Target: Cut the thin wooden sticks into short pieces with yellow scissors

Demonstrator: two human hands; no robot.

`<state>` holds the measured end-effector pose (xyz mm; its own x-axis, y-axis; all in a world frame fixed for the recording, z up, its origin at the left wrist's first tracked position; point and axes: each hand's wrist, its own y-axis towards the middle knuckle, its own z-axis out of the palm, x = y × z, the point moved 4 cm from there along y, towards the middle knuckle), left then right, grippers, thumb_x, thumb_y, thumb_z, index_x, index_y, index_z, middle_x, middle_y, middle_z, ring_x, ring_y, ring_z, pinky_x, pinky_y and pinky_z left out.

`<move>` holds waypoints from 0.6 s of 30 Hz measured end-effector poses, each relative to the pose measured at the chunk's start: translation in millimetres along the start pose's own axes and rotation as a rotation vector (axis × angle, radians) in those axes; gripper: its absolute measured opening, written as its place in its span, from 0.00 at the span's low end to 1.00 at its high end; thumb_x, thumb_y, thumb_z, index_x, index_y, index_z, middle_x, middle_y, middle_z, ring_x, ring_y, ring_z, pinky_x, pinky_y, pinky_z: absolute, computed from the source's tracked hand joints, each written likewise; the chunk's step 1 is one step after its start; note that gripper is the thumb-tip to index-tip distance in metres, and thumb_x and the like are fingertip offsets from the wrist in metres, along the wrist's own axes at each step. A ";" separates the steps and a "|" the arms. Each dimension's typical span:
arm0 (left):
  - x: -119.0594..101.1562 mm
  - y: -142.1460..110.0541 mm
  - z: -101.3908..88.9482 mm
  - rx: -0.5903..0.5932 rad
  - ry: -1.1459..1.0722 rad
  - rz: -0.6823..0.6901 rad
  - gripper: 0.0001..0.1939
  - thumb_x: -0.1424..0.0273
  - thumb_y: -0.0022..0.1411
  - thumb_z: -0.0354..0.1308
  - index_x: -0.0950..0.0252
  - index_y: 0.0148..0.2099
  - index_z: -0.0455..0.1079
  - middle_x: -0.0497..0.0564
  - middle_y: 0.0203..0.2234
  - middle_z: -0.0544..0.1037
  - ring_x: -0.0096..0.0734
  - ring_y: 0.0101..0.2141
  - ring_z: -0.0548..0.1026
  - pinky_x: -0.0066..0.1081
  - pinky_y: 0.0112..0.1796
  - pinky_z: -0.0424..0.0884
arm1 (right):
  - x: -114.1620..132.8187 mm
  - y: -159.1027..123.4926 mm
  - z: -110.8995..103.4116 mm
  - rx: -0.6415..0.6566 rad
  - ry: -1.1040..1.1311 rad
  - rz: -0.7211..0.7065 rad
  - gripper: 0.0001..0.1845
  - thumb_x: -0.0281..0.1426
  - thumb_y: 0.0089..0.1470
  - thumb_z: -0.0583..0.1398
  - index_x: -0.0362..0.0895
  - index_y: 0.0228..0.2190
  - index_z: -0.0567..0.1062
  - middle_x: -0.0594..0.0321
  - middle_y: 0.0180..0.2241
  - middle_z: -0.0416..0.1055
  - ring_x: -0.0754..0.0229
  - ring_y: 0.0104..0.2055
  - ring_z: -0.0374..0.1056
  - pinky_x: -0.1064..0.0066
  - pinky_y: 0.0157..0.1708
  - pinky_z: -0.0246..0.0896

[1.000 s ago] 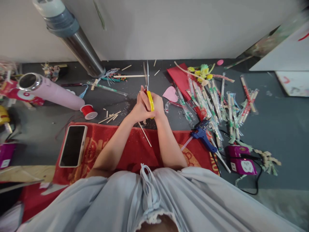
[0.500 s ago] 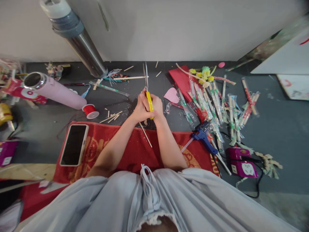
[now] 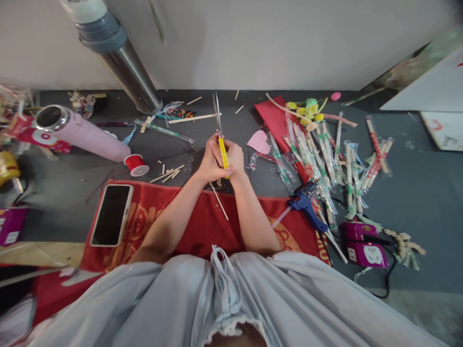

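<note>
Both my hands are wrapped round a pair of scissors [image 3: 223, 153] with yellow handles, held over the middle of the table. My left hand [image 3: 210, 163] closes on the handles from the left, and my right hand [image 3: 233, 158] from the right. The scissors point away from me with their blades nearly together. A thin wooden stick [image 3: 193, 118] lies across to the left, its right end at the blades. Several short cut sticks [image 3: 170, 173] lie left of my wrists. Another stick [image 3: 219, 201] rests between my forearms on the red towel [image 3: 206, 226].
On the left are a phone [image 3: 112, 215], a red ribbon spool [image 3: 136, 165], a pink bottle [image 3: 83, 132] and a tall steel flask [image 3: 132, 72]. To the right lie a pink heart [image 3: 259, 142], wrapped sticks [image 3: 318, 154], a blue glue gun [image 3: 307, 207] and a purple box [image 3: 363, 244].
The scissor blades have come closer together at the stick's right end. The stick's left end sits slightly lower. Both hands keep their hold, and the view has shifted a little.
</note>
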<state>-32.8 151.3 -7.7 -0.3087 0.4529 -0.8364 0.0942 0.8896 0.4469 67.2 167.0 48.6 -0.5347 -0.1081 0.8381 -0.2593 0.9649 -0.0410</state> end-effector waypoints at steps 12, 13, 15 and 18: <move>-13.7 3.8 -5.3 0.098 0.012 -0.119 0.58 0.41 0.41 0.65 0.60 0.67 0.43 0.64 0.62 0.55 0.54 0.64 0.56 0.52 0.63 0.53 | 2.2 -0.1 -2.0 -0.007 -0.058 0.044 0.29 0.55 0.58 0.49 0.44 0.33 0.76 0.56 0.32 0.77 0.53 0.36 0.74 0.65 0.37 0.64; -19.0 5.7 -7.9 0.120 0.031 -0.136 0.58 0.42 0.42 0.65 0.61 0.67 0.44 0.64 0.62 0.56 0.54 0.64 0.56 0.52 0.63 0.53 | 2.5 0.3 -2.0 -0.007 -0.063 0.047 0.29 0.55 0.58 0.49 0.44 0.32 0.76 0.56 0.32 0.77 0.52 0.37 0.74 0.65 0.37 0.64; -32.9 9.6 -14.7 0.171 0.094 -0.165 0.56 0.43 0.42 0.65 0.64 0.66 0.47 0.65 0.61 0.57 0.55 0.63 0.57 0.52 0.63 0.54 | 2.4 1.4 -1.8 -0.005 -0.070 0.053 0.29 0.55 0.58 0.48 0.44 0.32 0.75 0.55 0.33 0.77 0.52 0.37 0.74 0.65 0.37 0.64; -60.2 13.7 -28.7 0.256 0.268 -0.234 0.49 0.44 0.47 0.63 0.67 0.63 0.55 0.65 0.58 0.64 0.53 0.60 0.63 0.49 0.61 0.59 | 0.9 2.7 -1.5 0.001 -0.083 0.090 0.28 0.54 0.59 0.48 0.45 0.32 0.74 0.56 0.32 0.77 0.52 0.36 0.74 0.65 0.37 0.64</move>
<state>-40.0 134.5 57.9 -0.5813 0.2357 -0.7788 0.2138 0.9677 0.1333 67.2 169.9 50.1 -0.6208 -0.0407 0.7829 -0.2085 0.9713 -0.1148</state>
